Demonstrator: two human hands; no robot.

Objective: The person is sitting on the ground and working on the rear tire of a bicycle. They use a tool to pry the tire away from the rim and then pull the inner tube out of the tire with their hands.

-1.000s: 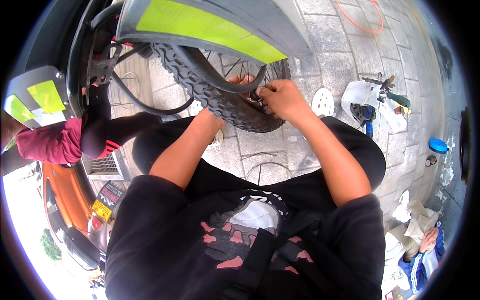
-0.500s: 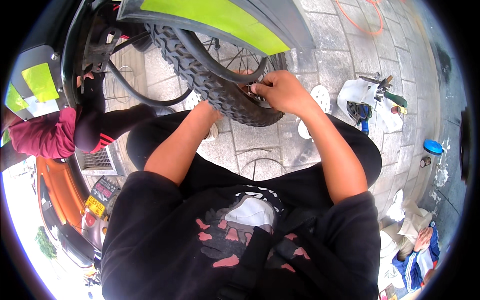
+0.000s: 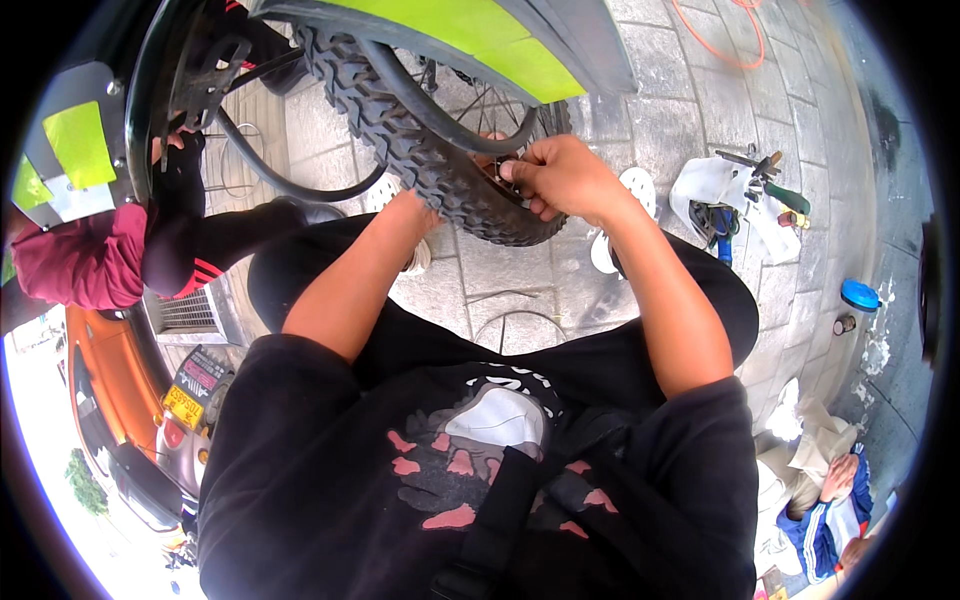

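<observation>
The knobby tire (image 3: 408,155) was right in front of the person — close, maybe for easy reach. The right hand (image 3: 568,182) bent its fingers at the inner edge; its hold was unclear. The left hand (image 3: 418,210) reached behind, its grip hidden.

- Floor (image 3: 655,110) of grey paving blocks, seams curving toward the right
- On it, at right, a white sack (image 3: 694,180) with tools (image 3: 788,198) heaped on it
- Farther right, a round blue container (image 3: 860,295), a small jar (image 3: 845,325) just beside
- Upper right, an orange hose (image 3: 758,52)
- Lower middle, a thin dark strand (image 3: 520,313), perhaps wire
</observation>
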